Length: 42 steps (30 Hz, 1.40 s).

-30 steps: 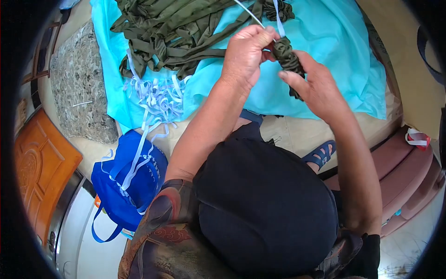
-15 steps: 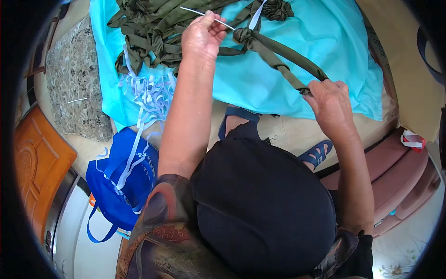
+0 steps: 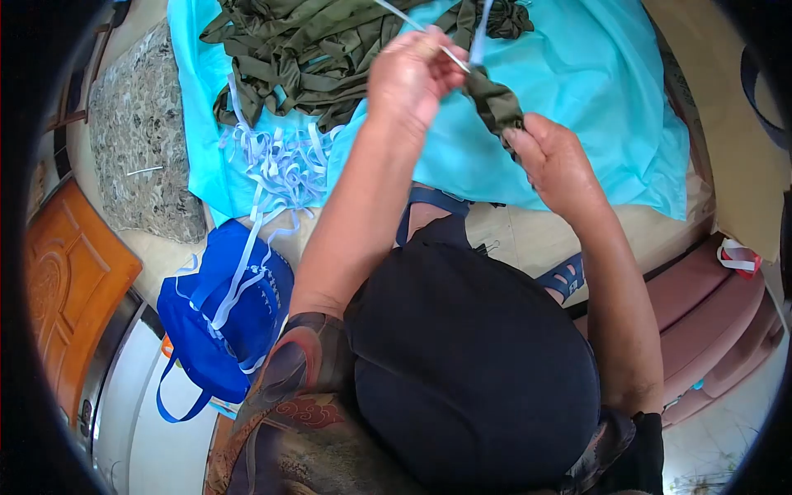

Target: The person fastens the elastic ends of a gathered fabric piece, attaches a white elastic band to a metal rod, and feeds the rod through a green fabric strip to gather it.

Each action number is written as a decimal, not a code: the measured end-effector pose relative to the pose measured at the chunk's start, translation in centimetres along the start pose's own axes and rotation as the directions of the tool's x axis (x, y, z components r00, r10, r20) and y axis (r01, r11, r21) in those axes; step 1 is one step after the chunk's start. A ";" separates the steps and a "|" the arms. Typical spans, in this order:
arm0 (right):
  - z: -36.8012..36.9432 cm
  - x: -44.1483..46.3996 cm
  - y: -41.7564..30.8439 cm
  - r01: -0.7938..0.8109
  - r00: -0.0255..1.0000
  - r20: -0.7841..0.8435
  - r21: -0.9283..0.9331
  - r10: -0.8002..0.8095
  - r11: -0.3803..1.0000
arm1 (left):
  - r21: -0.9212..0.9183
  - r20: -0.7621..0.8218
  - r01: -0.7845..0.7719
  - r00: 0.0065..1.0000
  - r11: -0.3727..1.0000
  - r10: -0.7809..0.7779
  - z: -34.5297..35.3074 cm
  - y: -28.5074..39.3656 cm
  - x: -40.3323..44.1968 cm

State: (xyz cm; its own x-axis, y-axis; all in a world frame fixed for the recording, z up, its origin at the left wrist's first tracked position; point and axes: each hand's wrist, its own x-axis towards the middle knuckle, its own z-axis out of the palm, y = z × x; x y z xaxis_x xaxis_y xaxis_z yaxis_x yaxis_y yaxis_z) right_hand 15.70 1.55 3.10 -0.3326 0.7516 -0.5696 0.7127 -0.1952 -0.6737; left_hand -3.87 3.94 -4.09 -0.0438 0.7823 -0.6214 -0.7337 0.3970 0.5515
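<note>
My left hand [image 3: 412, 78] is closed round a thin white rod [image 3: 398, 11] that slants down to the right. The rod's lower end meets a bunched olive-green fabric strip [image 3: 495, 99]; whether it passes inside is unclear. My right hand [image 3: 561, 165] grips the strip's lower part between thumb and fingers. A pale elastic band [image 3: 481, 35] runs upward from the strip's top end, slightly blurred. Just beyond my left hand lies a heap of olive-green fabric strips [image 3: 305, 58] on a turquoise cloth [image 3: 610, 99].
Tangled pale elastic [image 3: 280, 161] lies at the cloth's left edge and trails into a blue bag [image 3: 206, 330]. A patterned cushion [image 3: 144, 132] carries a small white stick [image 3: 145, 171]. A pinkish-brown padded seat [image 3: 701, 322] stands at right, below brown cardboard [image 3: 709, 74].
My left hand has moved right, bringing the rod along. My right hand has moved slightly left and down, closer to the left, and the strip between them is now shorter and bunched.
</note>
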 end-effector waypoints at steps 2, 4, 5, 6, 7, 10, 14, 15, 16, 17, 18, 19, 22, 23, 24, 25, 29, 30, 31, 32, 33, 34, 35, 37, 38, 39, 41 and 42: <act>-0.9 -1.1 0.5 0.063 0.997 0.053 -0.129 -0.057 0.990 | -0.079 -0.057 -0.016 0.998 0.997 0.012 -2.4 0.8 2.2; -1.6 -2.3 0.3 0.051 0.997 0.077 -0.272 -0.031 0.961 | -0.128 -0.141 -0.039 0.990 0.991 0.021 -3.7 2.2 3.5; -1.8 -2.5 0.2 0.049 0.996 0.088 -0.341 -0.020 0.939 | -0.141 -0.136 -0.046 0.990 0.989 0.026 -4.7 2.7 4.0; -2.0 -2.5 0.4 0.039 0.996 0.091 -0.385 -0.005 0.922 | -0.153 -0.131 -0.053 0.991 0.987 0.033 -5.2 3.0 4.1; -2.2 -2.5 0.5 0.028 0.996 0.091 -0.425 0.011 0.905 | -0.146 -0.133 -0.054 0.990 0.988 0.035 -5.4 3.0 4.1; -1.4 -2.1 1.0 -0.002 0.997 0.072 -0.265 0.022 0.964 | -0.006 -0.031 -0.008 0.999 1.000 0.008 -3.0 1.0 2.0; -0.1 -0.7 -0.4 0.151 0.988 0.003 -0.139 -0.152 0.979 | -0.010 0.066 0.051 0.997 0.999 -0.050 0.1 -0.8 -0.4; 0.3 -0.2 -0.2 0.088 0.995 0.064 -0.093 -0.082 0.992 | -0.015 0.071 0.056 0.996 0.998 -0.054 0.4 -1.0 -0.7; 0.8 -0.2 0.2 0.022 0.998 0.058 -0.055 -0.019 0.998 | -0.019 0.077 0.060 0.995 0.998 -0.059 0.6 -1.1 -0.7; 1.3 -0.2 0.6 -0.043 0.997 0.056 -0.013 0.044 0.999 | -0.013 0.051 0.051 0.997 0.999 -0.050 0.5 -1.0 -0.6; 1.6 -0.1 0.8 -0.107 0.993 0.059 0.031 0.105 0.994 | -0.031 0.018 0.031 0.999 0.999 -0.030 0.1 -0.7 -0.3; 1.5 -0.5 1.0 -0.034 0.999 0.017 0.019 0.034 0.999 | -0.047 -0.019 0.008 1.000 0.999 -0.009 -0.8 -0.1 0.2; 0.0 -1.6 1.7 -0.072 0.991 0.113 0.019 0.070 0.997 | -0.182 -0.132 -0.070 0.990 0.981 0.046 -4.6 1.8 3.2; -0.3 -1.8 1.5 -0.097 0.989 0.115 0.065 0.089 0.993 | -0.197 -0.142 -0.061 0.989 0.979 0.033 -5.4 2.5 3.8; -0.5 -1.9 1.1 -0.122 0.987 0.119 0.113 0.109 0.986 | -0.212 -0.153 -0.052 0.988 0.976 0.019 -5.5 3.0 3.8; -0.5 -1.9 0.9 -0.146 0.984 0.125 0.160 0.127 0.976 | -0.199 -0.129 -0.058 0.991 0.978 0.033 -5.1 2.6 3.8; 1.0 -0.9 0.1 -0.156 0.988 0.050 0.219 0.149 0.963 | -0.051 0.239 0.090 0.968 0.995 -0.075 -2.0 -0.6 0.5; 1.6 -0.7 0.7 -0.104 0.994 0.003 0.174 0.105 0.979 | 0.009 0.297 0.129 0.947 0.992 -0.126 -1.4 -1.4 -0.5; 1.8 -0.5 1.0 -0.055 0.997 -0.043 0.123 0.061 0.991 | 0.106 0.281 0.142 0.945 0.984 -0.167 -0.7 -2.0 -1.7; 1.8 -0.4 0.9 -0.059 0.997 -0.043 0.053 0.061 0.997 | 0.202 0.261 0.155 0.943 0.967 -0.206 0.0 -2.7 -3.1; 1.8 -0.4 0.6 -0.062 0.997 -0.042 -0.015 0.062 0.998 | 0.297 0.236 0.169 0.941 0.940 -0.244 0.4 -3.1 -4.0; 1.7 -0.4 0.3 -0.062 0.997 -0.040 -0.082 0.059 0.995 | 0.312 0.224 0.171 0.943 0.935 -0.247 0.4 -3.4 -4.4; 1.3 -0.5 -0.3 -0.077 0.997 0.030 -0.034 0.078 0.996 | 0.328 0.210 0.172 0.945 0.929 -0.249 0.1 -3.8 -4.8; 0.5 -1.2 -1.5 -0.113 0.979 0.175 0.060 0.101 0.992 | 0.297 0.158 0.146 0.967 0.944 -0.200 -0.6 -3.8 -4.8; 0.4 -1.6 -1.2 -0.077 0.982 0.180 0.093 0.059 0.993 | 0.208 0.162 0.105 0.977 0.972 -0.140 -1.0 -3.3 -4.7; 0.1 -1.9 -0.8 -0.040 0.983 0.183 0.124 0.016 0.991 | 0.117 0.160 0.060 0.984 0.991 -0.079 -1.4 -2.4 -4.4; -0.5 -2.0 -1.1 -0.020 0.970 0.242 0.050 0.008 0.999 | -0.067 0.161 0.024 0.987 0.997 -0.013 -1.4 -1.0 -4.5; -0.7 -2.0 -1.5 0.117 0.971 0.217 -0.077 -0.098 0.990 | -0.059 0.147 0.028 0.989 0.998 -0.020 -0.9 -0.7 -4.8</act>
State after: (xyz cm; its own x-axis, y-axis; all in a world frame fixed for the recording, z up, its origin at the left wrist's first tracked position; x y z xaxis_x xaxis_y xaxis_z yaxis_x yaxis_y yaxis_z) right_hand 15.76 0.80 5.61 -0.5267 0.6126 -0.5894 0.7143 -0.0569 -0.6975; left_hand -3.74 -0.53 -2.00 0.0707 0.8364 -0.5435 -0.7732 0.3902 0.4999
